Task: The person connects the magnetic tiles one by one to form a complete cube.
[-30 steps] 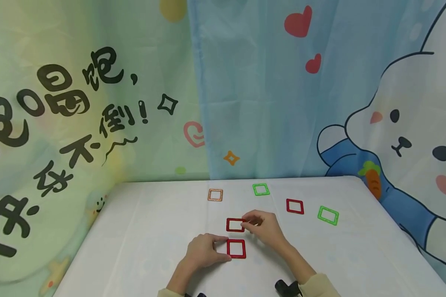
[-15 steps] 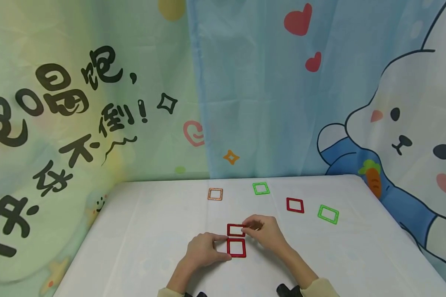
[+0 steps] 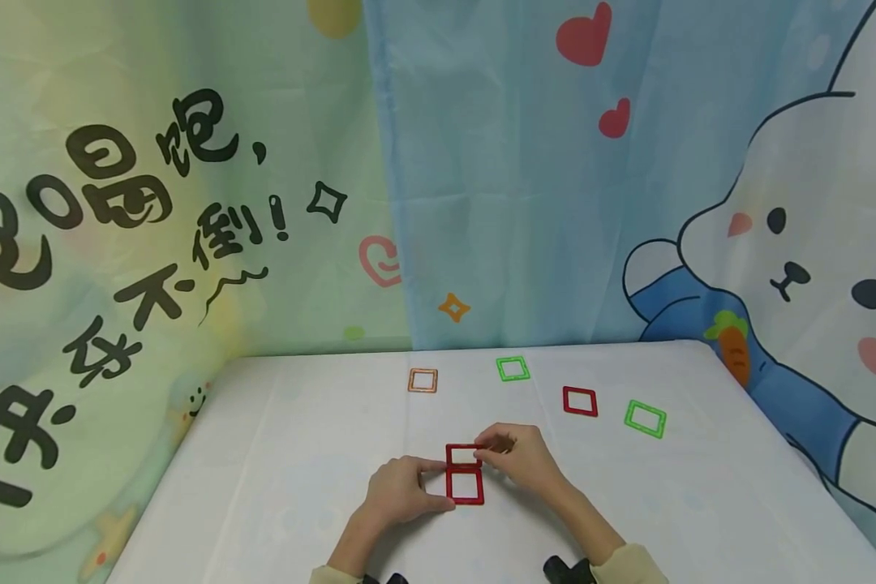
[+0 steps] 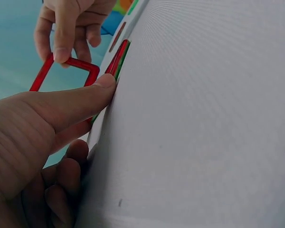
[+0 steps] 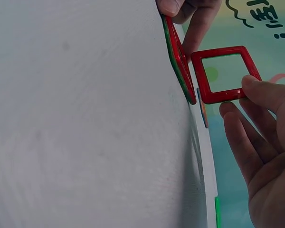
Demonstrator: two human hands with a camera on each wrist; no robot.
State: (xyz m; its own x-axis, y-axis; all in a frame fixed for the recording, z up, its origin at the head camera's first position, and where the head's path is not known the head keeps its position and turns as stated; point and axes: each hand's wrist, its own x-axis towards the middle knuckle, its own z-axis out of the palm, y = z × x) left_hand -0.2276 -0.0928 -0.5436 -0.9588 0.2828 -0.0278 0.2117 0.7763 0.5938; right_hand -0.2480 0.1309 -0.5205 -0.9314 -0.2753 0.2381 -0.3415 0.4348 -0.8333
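Note:
A red square magnetic-tile frame (image 3: 480, 485) lies on the white table, with a green edge showing along its underside in both wrist views. My left hand (image 3: 405, 491) holds it by its left side, thumb at the near corner and index finger at the far corner. Over its far edge stands a second red square frame (image 5: 223, 51), raised off the table surface. My right hand (image 3: 518, 454) pinches that frame at its right side between thumb and fingers. In the head view, the lower edge of the raised frame meets the far edge of the flat one.
Farther back on the table (image 3: 299, 422) lie an orange square frame (image 3: 411, 380), a green frame (image 3: 514, 379), another red frame (image 3: 580, 390) and a second green frame (image 3: 647, 407) at the right. A printed curtain (image 3: 482, 243) hangs behind the table.
My right hand has brought its red frame nearer, down to the far edge of the flat frame, closing the gap between them. The left hand keeps its place.

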